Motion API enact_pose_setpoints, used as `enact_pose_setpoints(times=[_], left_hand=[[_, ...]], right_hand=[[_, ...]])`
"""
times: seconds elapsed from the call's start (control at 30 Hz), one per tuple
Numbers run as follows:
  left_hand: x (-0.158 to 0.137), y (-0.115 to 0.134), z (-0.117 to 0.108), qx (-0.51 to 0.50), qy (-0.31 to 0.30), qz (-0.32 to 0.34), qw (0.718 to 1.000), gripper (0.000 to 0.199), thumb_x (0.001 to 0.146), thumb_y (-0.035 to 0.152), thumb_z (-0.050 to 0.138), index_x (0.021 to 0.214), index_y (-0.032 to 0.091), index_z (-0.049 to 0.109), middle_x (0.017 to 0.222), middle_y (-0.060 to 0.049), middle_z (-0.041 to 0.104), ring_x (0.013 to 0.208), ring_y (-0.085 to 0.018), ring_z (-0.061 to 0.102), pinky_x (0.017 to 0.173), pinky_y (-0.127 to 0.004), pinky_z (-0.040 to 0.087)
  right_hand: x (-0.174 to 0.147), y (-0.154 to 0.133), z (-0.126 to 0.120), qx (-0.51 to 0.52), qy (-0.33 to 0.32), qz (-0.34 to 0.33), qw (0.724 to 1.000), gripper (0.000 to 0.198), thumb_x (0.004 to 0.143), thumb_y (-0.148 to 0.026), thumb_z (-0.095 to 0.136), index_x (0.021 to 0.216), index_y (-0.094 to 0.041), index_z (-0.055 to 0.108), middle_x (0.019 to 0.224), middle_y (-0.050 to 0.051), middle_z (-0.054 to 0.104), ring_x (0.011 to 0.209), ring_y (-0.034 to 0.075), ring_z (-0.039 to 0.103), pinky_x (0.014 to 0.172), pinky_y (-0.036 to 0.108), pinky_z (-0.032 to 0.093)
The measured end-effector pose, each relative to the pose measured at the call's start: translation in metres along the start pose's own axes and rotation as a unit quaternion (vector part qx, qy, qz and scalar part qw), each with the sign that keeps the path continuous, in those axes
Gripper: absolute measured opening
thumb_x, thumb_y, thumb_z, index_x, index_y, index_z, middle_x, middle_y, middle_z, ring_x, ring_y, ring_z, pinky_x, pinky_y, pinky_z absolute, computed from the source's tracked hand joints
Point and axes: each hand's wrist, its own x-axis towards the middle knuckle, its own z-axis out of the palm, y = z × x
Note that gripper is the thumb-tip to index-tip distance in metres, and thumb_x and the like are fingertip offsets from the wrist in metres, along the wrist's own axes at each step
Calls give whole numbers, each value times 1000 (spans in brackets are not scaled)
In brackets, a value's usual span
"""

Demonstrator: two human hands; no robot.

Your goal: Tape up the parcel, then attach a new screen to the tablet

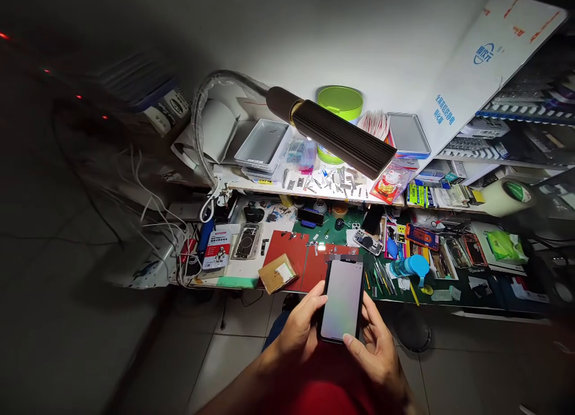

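Between both hands, in front of the bench edge, a black-framed smartphone (344, 301) is held upright with its pale, lit screen facing me. My left hand (308, 316) is closed around its left edge, the thumb lying near the side of the screen. Along the right edge the fingers of my right hand (375, 346) grip the phone, and that thumb touches the bottom of the screen. Just beyond the phone lies a red work mat (287, 247) with small parts on it. A brown cardboard box (278, 274) sits left of the phone at the bench's front edge.
A lamp (341, 136) on a bent neck hangs over the shelf. Phone bodies, such as an opened phone (246, 241), lie about the bench. Tweezers and thin tools (383, 278) lie beside a blue bottle (411, 266). Cables (182, 253) hang at left.
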Motion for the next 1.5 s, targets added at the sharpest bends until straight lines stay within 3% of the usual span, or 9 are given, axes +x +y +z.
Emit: enact_pose_setpoints(times=[0.27,0.5,0.7,1.0,1.5], left_hand=[[0,3,3,7,-1,-3,1000,45,87,39,75,126,17,73,118,-11,79,118,-32,67,97,-38,51],[-1,2,2,18,-2,-6,1000,43,86,37,73,124,17,73,118,-11,78,122,-34,65,100,-40,50],[-2,1,2,12,3,-4,1000,45,85,36,73,125,17,72,114,-11,79,119,-33,67,100,-40,50],[-2,-2,2,-2,6,2,1000,32,87,32,72,115,17,76,108,-10,79,115,-32,68,99,-40,51],[-4,-5,2,-16,4,-4,1000,29,85,27,72,113,18,75,104,-9,78,112,-31,69,97,-39,51]], right_hand=[[1,-3,0,-1,-9,-8,1000,82,96,-47,76,165,-30,36,161,14,56,146,32,57,121,47,49],[0,-4,0,4,-9,-4,1000,82,96,-50,75,165,-30,36,160,15,57,146,35,56,123,54,45],[-1,-4,1,3,-17,4,1000,80,96,-48,75,164,-34,37,160,12,57,146,32,56,122,50,46],[-2,-5,2,3,-12,0,1000,81,96,-48,75,165,-31,37,160,14,57,146,33,56,121,50,48],[-7,-2,3,15,11,3,1000,84,93,-52,78,164,-29,38,160,14,57,146,33,57,119,48,51]])
